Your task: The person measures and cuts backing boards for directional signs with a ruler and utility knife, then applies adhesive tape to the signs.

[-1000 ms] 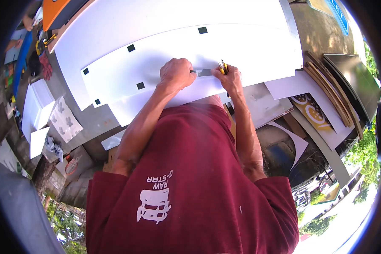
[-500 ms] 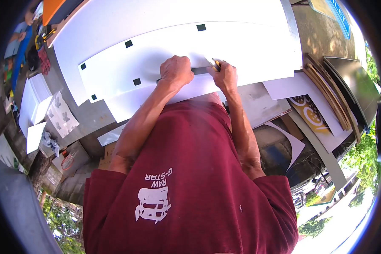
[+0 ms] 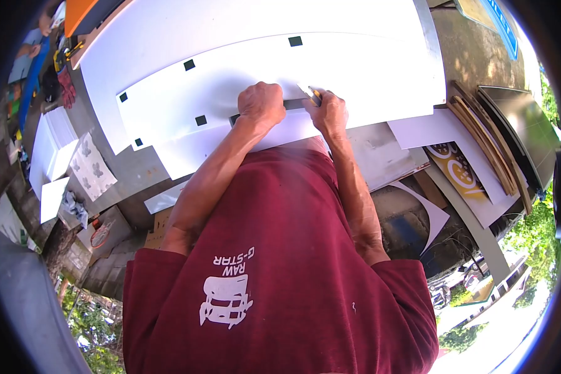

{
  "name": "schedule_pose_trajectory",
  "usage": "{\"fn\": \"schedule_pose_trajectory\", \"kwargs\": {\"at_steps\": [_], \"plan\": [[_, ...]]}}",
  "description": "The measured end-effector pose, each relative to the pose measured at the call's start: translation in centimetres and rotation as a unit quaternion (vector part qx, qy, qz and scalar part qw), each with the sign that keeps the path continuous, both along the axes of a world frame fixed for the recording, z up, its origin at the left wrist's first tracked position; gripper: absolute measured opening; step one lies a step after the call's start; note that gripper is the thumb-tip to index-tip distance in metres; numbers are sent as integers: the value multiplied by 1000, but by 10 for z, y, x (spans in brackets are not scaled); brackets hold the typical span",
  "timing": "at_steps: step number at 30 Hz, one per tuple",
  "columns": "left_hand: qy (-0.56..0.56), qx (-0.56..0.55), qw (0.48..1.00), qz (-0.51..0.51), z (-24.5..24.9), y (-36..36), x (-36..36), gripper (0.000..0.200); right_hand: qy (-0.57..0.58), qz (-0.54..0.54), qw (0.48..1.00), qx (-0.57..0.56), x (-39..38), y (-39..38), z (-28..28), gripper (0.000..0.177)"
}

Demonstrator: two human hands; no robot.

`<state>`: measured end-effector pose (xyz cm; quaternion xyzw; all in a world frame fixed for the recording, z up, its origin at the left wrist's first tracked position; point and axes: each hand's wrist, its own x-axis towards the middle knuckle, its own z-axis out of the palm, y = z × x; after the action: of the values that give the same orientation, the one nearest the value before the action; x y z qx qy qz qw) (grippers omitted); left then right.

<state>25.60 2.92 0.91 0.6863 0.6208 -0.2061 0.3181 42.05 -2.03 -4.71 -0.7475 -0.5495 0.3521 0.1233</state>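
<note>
My left hand [image 3: 261,101] is a closed fist pressed down on a dark straight strip [image 3: 295,104], which lies across a white sheet [image 3: 368,81]. In my right hand [image 3: 330,112] is a yellow and black cutter [image 3: 316,97], its tip pointing up and left over the sheet, just above the strip's right part. Several dark squares mark the sheet, one of them a black square [image 3: 201,120] left of my left hand. Beneath lies a larger white board [image 3: 106,106]. The strip's middle is hidden under my left hand.
At the right lean wooden strips [image 3: 483,143], a dark panel [image 3: 517,124] and a yellow patterned board [image 3: 458,168]. Left are white sheets [image 3: 55,140] and a red glove [image 3: 66,87]. Another person's hand [image 3: 45,23] shows at the upper left, near a blue strip [image 3: 32,84].
My right hand and the cutter have shifted slightly to the left, and the cutter has turned a little. My left hand stays nearly in place on the strip.
</note>
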Motion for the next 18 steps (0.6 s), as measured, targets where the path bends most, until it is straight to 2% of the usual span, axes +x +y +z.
{"fn": "schedule_pose_trajectory", "kwargs": {"at_steps": [12,18], "plan": [[0,2,1000,1,-2,-1,-2,19,15,2,1000,18,1,-1,-3,35],[-3,1,1000,-5,-2,-1,-2,19,-31,-14,999,-2,-2,1,-6,38]]}}
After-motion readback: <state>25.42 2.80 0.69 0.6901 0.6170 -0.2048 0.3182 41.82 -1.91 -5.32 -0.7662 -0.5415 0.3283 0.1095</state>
